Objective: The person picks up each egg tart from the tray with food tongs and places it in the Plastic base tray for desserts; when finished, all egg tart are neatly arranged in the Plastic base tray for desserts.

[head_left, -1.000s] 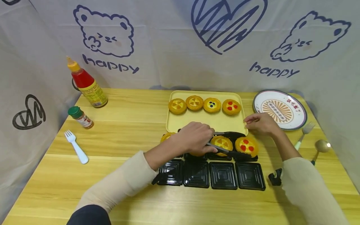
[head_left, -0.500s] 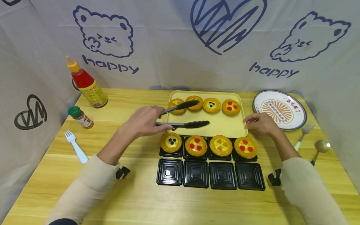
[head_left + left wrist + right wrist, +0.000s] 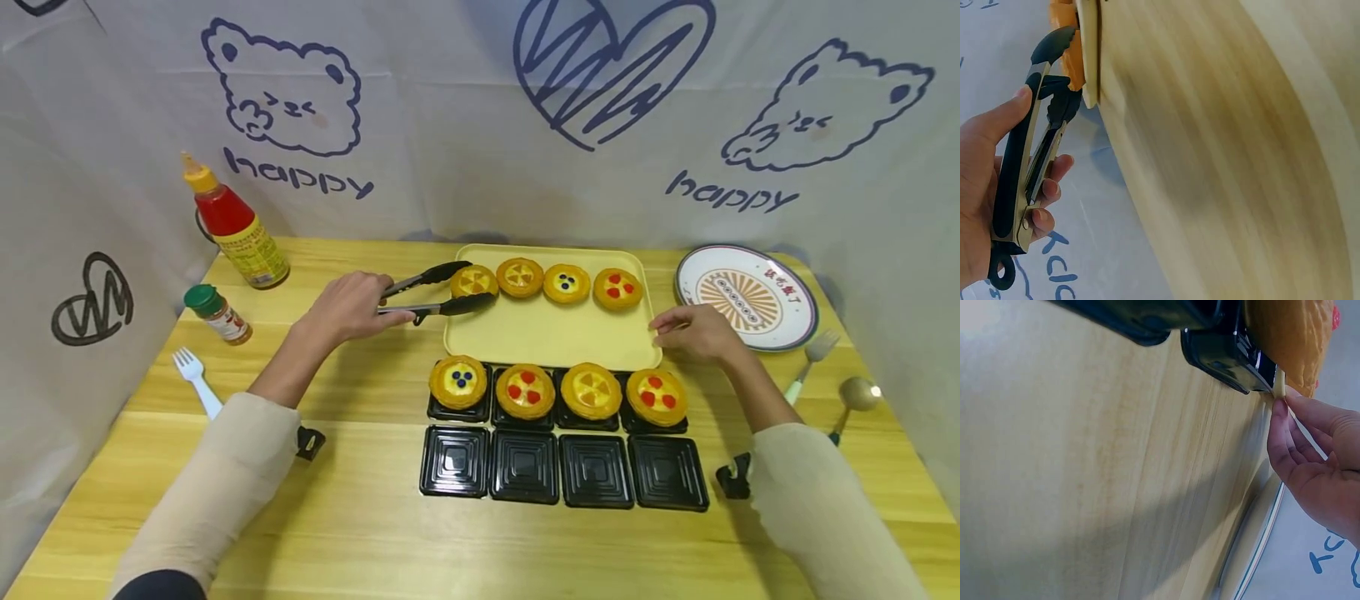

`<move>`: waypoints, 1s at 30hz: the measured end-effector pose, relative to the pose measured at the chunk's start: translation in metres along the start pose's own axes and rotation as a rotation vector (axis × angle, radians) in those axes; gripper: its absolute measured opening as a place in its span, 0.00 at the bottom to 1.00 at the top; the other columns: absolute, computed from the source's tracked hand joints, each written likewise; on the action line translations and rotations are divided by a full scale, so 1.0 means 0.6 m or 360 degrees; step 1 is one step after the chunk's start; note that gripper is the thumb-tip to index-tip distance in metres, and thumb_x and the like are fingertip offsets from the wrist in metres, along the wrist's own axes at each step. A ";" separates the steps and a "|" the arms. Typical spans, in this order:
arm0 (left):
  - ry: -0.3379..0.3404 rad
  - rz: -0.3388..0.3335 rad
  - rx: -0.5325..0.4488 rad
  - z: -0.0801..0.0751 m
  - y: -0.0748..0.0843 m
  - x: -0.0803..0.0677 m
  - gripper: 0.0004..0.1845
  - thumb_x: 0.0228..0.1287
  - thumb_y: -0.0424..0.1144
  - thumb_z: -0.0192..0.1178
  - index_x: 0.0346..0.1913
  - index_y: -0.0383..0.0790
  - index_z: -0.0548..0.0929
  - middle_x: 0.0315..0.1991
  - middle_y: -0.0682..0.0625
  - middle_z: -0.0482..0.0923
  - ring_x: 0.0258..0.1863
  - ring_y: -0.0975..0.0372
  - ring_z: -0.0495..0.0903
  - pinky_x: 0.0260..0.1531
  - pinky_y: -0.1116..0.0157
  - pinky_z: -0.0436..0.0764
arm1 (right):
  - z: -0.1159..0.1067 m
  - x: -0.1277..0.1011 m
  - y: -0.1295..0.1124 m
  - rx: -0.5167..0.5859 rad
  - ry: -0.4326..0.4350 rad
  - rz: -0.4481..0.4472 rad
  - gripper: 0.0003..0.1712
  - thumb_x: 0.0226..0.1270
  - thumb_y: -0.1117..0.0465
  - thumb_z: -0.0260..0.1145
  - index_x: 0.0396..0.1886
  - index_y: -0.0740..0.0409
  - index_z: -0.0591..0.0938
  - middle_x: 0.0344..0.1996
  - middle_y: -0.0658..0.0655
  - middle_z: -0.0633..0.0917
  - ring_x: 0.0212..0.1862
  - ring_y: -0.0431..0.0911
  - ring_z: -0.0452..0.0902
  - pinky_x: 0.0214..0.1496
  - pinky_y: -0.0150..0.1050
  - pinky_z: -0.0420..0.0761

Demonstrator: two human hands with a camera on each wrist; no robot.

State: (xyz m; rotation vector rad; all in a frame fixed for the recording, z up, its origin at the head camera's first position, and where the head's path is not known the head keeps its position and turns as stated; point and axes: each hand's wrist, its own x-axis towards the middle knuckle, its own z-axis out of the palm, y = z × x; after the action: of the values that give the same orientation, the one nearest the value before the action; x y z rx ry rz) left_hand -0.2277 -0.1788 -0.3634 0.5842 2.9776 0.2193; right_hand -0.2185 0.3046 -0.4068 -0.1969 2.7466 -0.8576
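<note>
Eight tarts in all: four on the yellow tray (image 3: 551, 337) at the far side, starting with the left one (image 3: 473, 281), and four on black containers, starting with the left one (image 3: 457, 381). Eight black containers, four of them bare (image 3: 522, 466) in the near row. One pair of tongs (image 3: 435, 290), one plate (image 3: 745, 295), two bottles (image 3: 234, 223) (image 3: 217, 314), two forks (image 3: 197, 382) (image 3: 810, 358), one spoon (image 3: 853, 397).

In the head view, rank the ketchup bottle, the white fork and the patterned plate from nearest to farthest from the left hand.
1. Ketchup bottle: back left of the left hand.
2. White fork: front left, only slightly farther than the bottle.
3. Patterned plate: far right, beyond the yellow tray.
</note>
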 end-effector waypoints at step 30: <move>0.0006 0.0361 -0.0185 0.016 0.043 -0.316 0.29 0.50 0.59 0.68 0.47 0.40 0.82 0.36 0.56 0.82 0.24 0.75 0.70 0.24 0.71 0.72 | 0.004 -0.001 -0.006 -0.0073 0.0024 0.0007 0.17 0.59 0.58 0.68 0.44 0.66 0.83 0.37 0.64 0.85 0.34 0.42 0.75 0.39 0.34 0.71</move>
State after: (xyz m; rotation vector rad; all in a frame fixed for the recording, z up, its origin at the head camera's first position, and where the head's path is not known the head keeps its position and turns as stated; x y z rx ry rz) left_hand -0.0424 -0.2265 -0.3554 0.9065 2.8736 0.4083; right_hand -0.2173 0.3006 -0.4068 -0.1935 2.7815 -0.7987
